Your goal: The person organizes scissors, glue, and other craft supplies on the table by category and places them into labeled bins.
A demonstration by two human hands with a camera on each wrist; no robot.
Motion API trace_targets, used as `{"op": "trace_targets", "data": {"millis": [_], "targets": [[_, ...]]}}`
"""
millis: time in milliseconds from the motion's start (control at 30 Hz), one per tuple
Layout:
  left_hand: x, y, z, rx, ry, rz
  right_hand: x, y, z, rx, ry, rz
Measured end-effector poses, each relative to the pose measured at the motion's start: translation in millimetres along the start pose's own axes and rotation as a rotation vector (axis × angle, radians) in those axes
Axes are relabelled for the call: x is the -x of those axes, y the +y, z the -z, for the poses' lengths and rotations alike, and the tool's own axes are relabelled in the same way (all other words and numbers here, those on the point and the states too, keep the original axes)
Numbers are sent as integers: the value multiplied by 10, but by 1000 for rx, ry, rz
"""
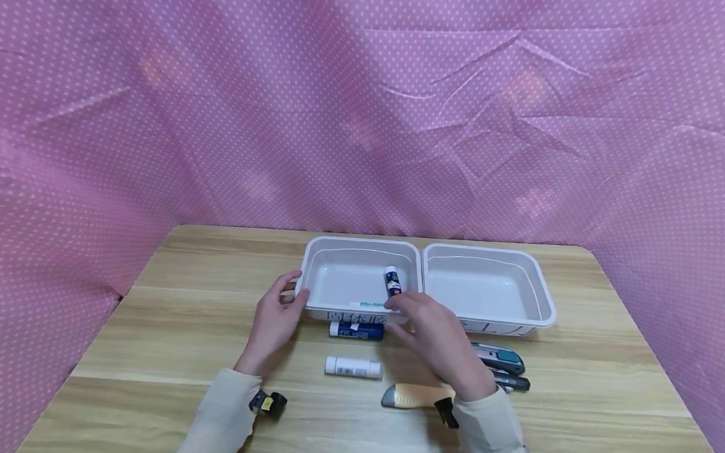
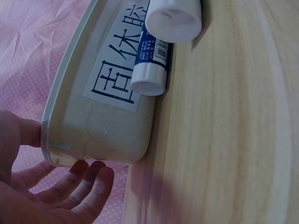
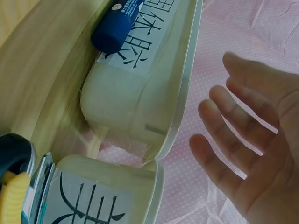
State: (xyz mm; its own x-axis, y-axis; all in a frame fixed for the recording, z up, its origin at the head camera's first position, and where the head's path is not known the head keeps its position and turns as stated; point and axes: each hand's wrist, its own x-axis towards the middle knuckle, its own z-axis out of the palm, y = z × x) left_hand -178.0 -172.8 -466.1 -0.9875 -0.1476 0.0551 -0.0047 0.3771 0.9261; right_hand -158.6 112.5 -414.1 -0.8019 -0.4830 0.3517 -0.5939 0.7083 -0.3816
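My left hand [image 1: 277, 319] holds the left end of a white plastic tray [image 1: 361, 241], thumb at the rim and fingers along the outer end wall. Inside lies a dark blue glue stick [image 1: 392, 280] with a white cap; a green-and-white item [image 1: 372, 304] shows by the front wall. Over the tray's front right corner hovers my right hand [image 1: 433, 333], fingers spread and nothing in them in the right wrist view. A blue glue stick [image 1: 356, 331] lies against the tray's labelled front, and a white glue stick [image 1: 354, 368] lies nearer me.
A second white tray [image 1: 490, 250] stands directly to the right, also labelled in front. Before it lie a grey-and-teal utility knife [image 1: 506, 358] and a black cutter [image 1: 513, 382]. A yellow-handled knife [image 1: 415, 396] is partly behind my right wrist. Pink dotted cloth [image 1: 370, 115] hangs around the table.
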Motion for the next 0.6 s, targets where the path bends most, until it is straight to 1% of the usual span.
{"op": "trace_targets", "data": {"millis": [100,233,300,433,600], "targets": [[-2,2,-3,1,6,-10,16,-43,-6,6,-22,53],[-1,1,-1,3,8,-9,22,-125,-30,37,-97,100],[1,5,0,4,7,-6,22,-167,-49,40,-150,102],[-1,9,1,8,6,-9,21,-236,-92,8,-252,71],[-7,9,1,7,8,-15,27,-303,-148,-8,-345,66]]}}
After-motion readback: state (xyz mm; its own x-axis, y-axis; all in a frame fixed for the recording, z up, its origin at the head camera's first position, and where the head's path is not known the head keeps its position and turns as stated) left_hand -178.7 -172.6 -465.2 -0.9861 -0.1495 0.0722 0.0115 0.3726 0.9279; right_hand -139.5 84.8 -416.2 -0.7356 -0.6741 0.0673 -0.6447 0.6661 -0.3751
